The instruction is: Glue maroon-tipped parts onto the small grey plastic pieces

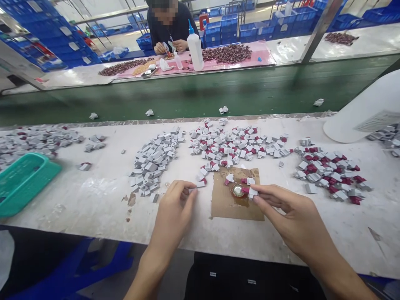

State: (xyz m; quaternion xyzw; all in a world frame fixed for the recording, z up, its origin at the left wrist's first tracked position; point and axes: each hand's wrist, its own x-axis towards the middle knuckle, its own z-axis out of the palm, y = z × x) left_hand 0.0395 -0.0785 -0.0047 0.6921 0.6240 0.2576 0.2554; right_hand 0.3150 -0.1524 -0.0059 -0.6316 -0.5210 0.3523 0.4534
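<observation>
My right hand pinches a grey-and-maroon plastic piece between thumb and fingertips. Its maroon end reaches over a small round dish with a shiny middle and a reddish rim. This dish sits on a square of brown cardboard, which has a wet patch below the dish. Two more grey-and-maroon pieces lie on the cardboard behind the dish. To the left, my left hand is closed, thumb against forefinger; what it holds is hidden. A grey piece with a maroon end is right beside those fingertips.
Plain grey pieces are heaped left of centre. Mixed grey-and-maroon heaps lie behind the cardboard and at right. A green basket stands left, a white bottle right. Across the green belt, a person works.
</observation>
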